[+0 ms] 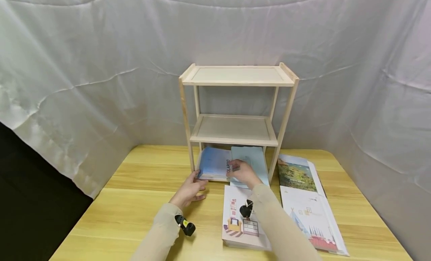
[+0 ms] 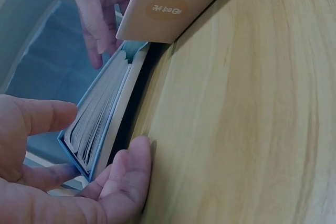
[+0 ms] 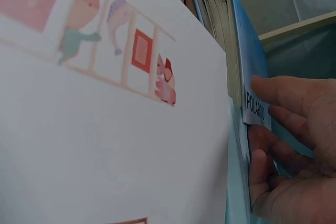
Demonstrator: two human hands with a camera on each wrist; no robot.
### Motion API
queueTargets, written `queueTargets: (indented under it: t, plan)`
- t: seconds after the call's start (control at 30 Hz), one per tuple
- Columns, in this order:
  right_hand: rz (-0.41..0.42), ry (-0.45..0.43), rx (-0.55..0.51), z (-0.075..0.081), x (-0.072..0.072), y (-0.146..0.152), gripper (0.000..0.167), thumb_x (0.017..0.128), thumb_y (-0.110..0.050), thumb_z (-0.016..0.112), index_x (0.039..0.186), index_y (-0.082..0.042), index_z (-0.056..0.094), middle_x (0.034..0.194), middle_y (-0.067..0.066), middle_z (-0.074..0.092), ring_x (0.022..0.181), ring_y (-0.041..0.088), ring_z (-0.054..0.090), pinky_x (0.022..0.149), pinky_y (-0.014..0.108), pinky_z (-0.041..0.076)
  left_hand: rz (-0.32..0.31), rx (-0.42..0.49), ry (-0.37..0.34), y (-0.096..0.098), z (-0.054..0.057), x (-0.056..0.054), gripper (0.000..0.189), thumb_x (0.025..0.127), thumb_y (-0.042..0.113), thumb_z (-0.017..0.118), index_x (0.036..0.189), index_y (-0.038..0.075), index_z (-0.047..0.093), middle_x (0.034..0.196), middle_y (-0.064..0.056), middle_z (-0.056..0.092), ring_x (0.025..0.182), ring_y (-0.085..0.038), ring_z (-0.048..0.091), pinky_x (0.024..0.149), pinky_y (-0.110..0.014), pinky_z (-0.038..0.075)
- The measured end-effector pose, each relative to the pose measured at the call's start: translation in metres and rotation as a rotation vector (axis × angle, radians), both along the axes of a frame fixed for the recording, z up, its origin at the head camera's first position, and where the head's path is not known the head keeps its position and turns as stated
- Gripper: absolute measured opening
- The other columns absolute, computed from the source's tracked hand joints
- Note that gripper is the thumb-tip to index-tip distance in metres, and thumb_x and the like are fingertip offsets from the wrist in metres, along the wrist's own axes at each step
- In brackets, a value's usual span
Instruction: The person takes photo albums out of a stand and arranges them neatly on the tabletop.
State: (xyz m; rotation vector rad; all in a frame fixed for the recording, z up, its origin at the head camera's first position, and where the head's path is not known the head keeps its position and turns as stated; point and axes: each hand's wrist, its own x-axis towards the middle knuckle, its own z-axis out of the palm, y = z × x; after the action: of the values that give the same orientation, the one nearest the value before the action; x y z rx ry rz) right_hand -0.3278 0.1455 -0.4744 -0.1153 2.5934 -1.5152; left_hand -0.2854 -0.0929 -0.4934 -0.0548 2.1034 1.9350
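Observation:
A blue photo album (image 1: 214, 163) marked POLAROID lies flat on the bottom level of the wooden shelf (image 1: 236, 129). At its front left corner is my left hand (image 1: 188, 190); in the left wrist view, fingers (image 2: 50, 115) reach the corner while the lower ones bend in front of the page edges. My right hand (image 1: 244, 173) is at the album's right side, with a fingertip (image 3: 261, 88) touching the cover by the lettering. Beside the album, partly under my right hand, lies a pale blue book (image 1: 252, 158).
In front of the shelf, a white illustrated book (image 1: 232, 216) lies beneath my right forearm. To the right are a book with a tree photo (image 1: 297, 176) and another white illustrated book (image 1: 306, 212). Grey curtains (image 1: 235, 32) surround the wooden table (image 1: 114, 216).

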Motion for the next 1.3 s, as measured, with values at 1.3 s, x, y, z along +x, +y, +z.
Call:
queueTargets:
  t: [1.3]
  plan:
    - [-0.013,-0.032,-0.091,-0.004,0.007,0.003,0.051,0.087,-0.007,0.084,0.136,-0.010,0.072,0.138,0.016,0.067,0.128,0.033,0.061,0.112,0.054,0.054,0.133,-0.016,0.086,0.014,0.004,-0.003,0.036,0.114,0.028,0.053,0.134,-0.001,0.047,0.131,-0.026,0.056,0.115,-0.039,0.068,0.083,-0.039,0.067]
